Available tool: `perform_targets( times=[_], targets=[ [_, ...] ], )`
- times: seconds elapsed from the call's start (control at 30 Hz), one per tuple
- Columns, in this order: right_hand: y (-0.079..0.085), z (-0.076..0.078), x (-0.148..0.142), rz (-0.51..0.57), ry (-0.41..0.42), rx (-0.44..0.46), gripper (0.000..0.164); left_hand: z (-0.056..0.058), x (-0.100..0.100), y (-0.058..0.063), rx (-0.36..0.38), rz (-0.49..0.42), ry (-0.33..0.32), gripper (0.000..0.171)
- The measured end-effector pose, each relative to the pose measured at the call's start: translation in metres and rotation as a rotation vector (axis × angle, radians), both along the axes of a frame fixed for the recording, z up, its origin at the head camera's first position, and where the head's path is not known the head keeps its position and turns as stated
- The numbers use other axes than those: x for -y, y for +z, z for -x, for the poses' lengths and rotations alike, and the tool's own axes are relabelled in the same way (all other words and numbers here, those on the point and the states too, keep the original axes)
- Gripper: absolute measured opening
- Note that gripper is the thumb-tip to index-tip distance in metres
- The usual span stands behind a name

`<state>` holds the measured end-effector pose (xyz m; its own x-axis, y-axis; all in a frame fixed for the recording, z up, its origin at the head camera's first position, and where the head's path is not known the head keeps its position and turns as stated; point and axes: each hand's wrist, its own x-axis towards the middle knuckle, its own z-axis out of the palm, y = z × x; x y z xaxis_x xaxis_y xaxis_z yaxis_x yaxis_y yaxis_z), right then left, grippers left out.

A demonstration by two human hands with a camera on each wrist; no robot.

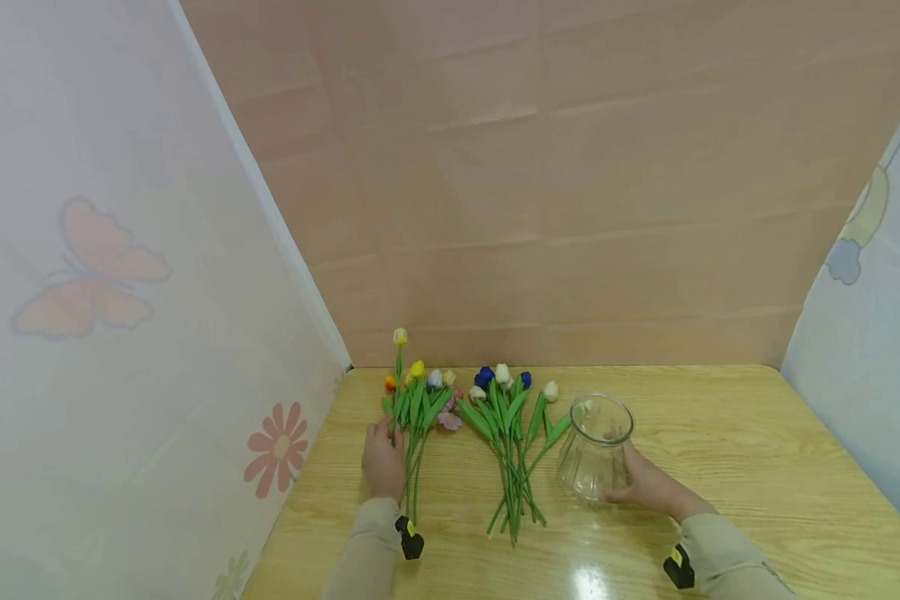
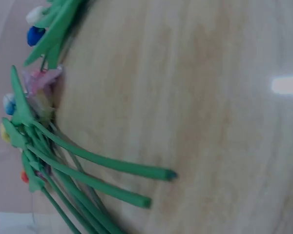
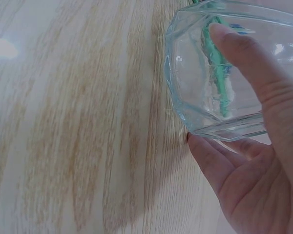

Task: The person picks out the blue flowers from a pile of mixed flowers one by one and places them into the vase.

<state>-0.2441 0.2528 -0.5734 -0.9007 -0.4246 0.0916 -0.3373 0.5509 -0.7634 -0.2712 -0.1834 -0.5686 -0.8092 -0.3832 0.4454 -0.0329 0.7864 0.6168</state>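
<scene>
My left hand [image 1: 384,462] is at the left bunch of artificial tulips, its fingertips pinching a stem below the pale yellow tulip [image 1: 400,337]. That bloom reaches higher than the rest of its bunch; the grip itself is partly hidden. In the left wrist view, green stems [image 2: 102,161] spread over the wood, with only a bit of hand at the left edge. My right hand [image 1: 648,482] grips a clear glass vase [image 1: 581,467] from its right side. The right wrist view has the thumb [image 3: 249,56] across the glass and the other fingers low against the far side.
Between the left bunch and the vase lies a second bunch of white and blue tulips [image 1: 510,425], stems toward me. A pinkish-purple flower [image 1: 448,419] lies beside the left bunch. The wooden table [image 1: 720,433] meets a tan backdrop [image 1: 570,208] and pale side curtains.
</scene>
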Motion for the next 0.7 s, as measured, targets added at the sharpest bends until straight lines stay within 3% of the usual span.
perform_targets(
  times=[0.33,0.7],
  targets=[
    [-0.001,0.001,0.0,-0.006,0.002,-0.01,0.102,-0.009,0.005,-0.018,0.054,0.104,0.012,0.023],
    [-0.002,0.0,0.001,-0.006,-0.01,-0.015,0.102,-0.009,0.009,-0.028,0.224,0.24,-0.022,0.023]
  ],
)
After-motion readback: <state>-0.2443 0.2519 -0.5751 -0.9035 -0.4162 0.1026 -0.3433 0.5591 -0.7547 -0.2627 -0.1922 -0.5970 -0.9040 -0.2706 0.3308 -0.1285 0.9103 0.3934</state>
